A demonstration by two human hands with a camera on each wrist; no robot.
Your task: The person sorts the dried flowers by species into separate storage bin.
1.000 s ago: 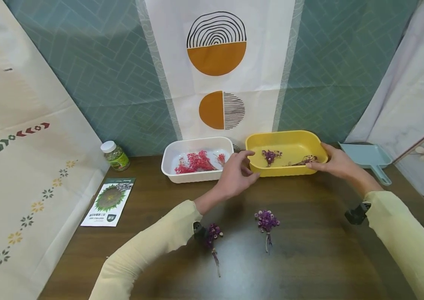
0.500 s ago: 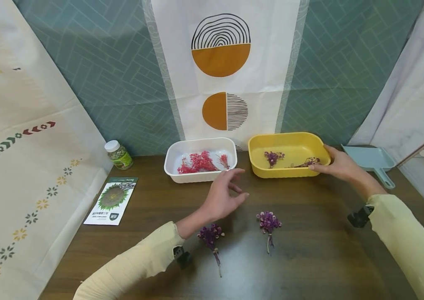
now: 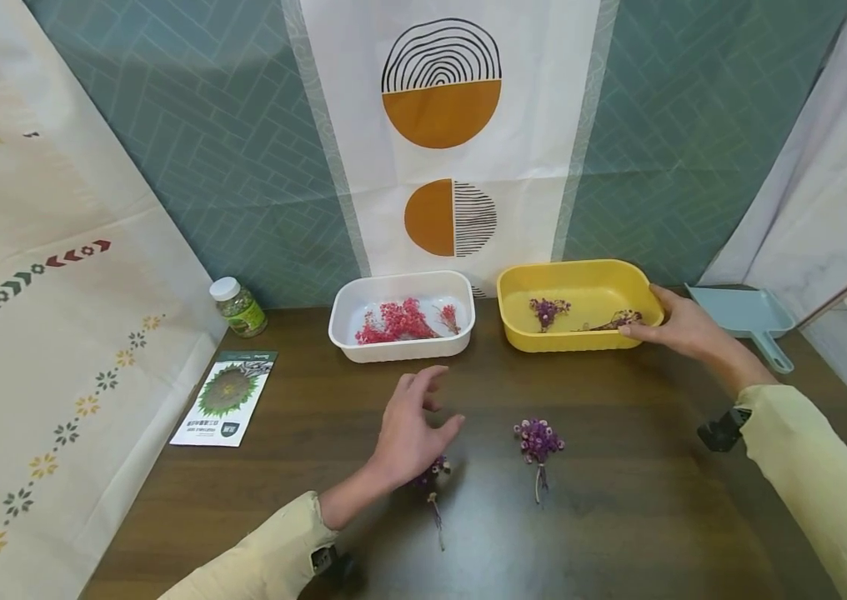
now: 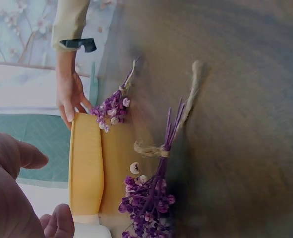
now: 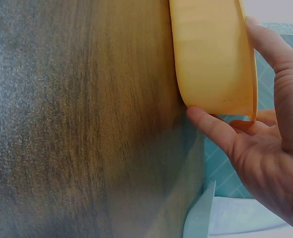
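My left hand (image 3: pixel 410 432) hovers above the table with fingers loosely bent and nothing in them. It partly covers a bunch of purple dried flowers (image 3: pixel 434 475), whose stems are tied with twine (image 4: pixel 151 149). Another tied purple bunch (image 3: pixel 538 442) lies to its right. At the back, my right hand (image 3: pixel 682 327) grips the right end of a yellow plastic tray (image 3: pixel 536 342), thumb at the front rim and fingers round the end. Inside that tray are a small purple sprig (image 3: pixel 548 312) and a darker flower stem (image 3: pixel 618 320).
Left of the yellow tray stands a white tray (image 3: pixel 408 353) with red dried flowers (image 3: pixel 397 321). Further left are a lidded jar (image 3: pixel 239 308) and a seed packet (image 3: pixel 224 400). A pale blue dustpan (image 3: pixel 742 312) lies beyond the right hand, near the side curtain.
My left hand has left the yellow tray's left end and moved toward me and leftward, over the left purple bunch. The right hand stays on the tray.
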